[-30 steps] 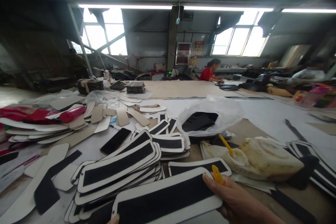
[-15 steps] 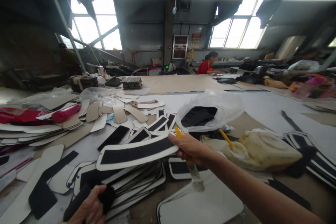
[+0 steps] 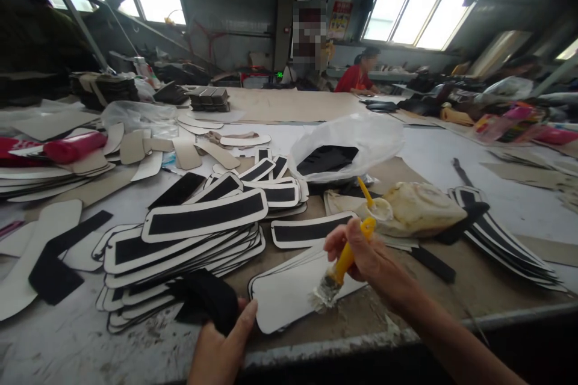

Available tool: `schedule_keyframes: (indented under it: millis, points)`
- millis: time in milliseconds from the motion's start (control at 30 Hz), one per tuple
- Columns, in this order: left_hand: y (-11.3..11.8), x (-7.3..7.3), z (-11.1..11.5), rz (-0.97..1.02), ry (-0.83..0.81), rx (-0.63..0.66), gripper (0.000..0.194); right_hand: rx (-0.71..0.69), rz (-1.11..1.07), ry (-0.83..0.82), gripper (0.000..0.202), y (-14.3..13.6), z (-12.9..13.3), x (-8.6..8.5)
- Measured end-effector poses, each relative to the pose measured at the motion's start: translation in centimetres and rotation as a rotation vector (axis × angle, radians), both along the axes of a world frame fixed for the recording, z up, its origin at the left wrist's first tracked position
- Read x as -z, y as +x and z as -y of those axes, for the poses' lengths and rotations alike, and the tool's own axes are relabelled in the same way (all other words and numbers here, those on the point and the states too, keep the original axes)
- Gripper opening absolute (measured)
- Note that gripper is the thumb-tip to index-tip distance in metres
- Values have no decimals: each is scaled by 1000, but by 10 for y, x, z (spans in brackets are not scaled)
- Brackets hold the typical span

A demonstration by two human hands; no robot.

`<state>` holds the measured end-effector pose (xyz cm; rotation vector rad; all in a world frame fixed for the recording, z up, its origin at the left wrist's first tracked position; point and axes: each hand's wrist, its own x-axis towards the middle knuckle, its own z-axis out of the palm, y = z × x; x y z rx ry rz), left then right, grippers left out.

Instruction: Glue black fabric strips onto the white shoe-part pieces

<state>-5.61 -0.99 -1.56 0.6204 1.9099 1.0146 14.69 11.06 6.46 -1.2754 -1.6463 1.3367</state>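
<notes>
My right hand (image 3: 368,258) is closed around the yellow handle of a paintbrush (image 3: 347,255). The brush's bristles, coated with something whitish, point down at a small stack of white rounded panels (image 3: 284,292); whether they touch it I cannot tell. My left hand (image 3: 223,337) grips a bundle of black strips (image 3: 210,298), its thumb at the left end of that stack. To the left lies a pile of white panels with black strips on them, topped by a long curved panel (image 3: 205,215). Another such panel (image 3: 311,230) rests just beyond the white stack.
A stained plastic container (image 3: 419,210) with a second yellow-handled tool (image 3: 365,191) stands at right. Behind is a clear plastic bag (image 3: 374,138) with black pieces inside. A phone-like black slab (image 3: 177,190) lies left. A person in red (image 3: 352,77) sits farther back.
The curved panel in my right hand has been let go onto the left pile. My right hand keeps the brush, now over the white stack. My left hand moved right with the black strips.
</notes>
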Motion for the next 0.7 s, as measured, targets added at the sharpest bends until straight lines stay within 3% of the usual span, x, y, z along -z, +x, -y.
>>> schedule_keyframes:
  millis: [100,267,433,700]
  points:
    - [6,-1,-2,-18,0,32,49,51,-159,-51,61,-2,18,20]
    - [9,6,0,47,56,62,38,-25,-319,-161,42,-21,33,43]
    - [10,7,1,9,23,41,39,0,-150,-184,31,-27,36,54]
    - [8,14,1,17,-30,-28,36,211,277,113,31,19,23,55]
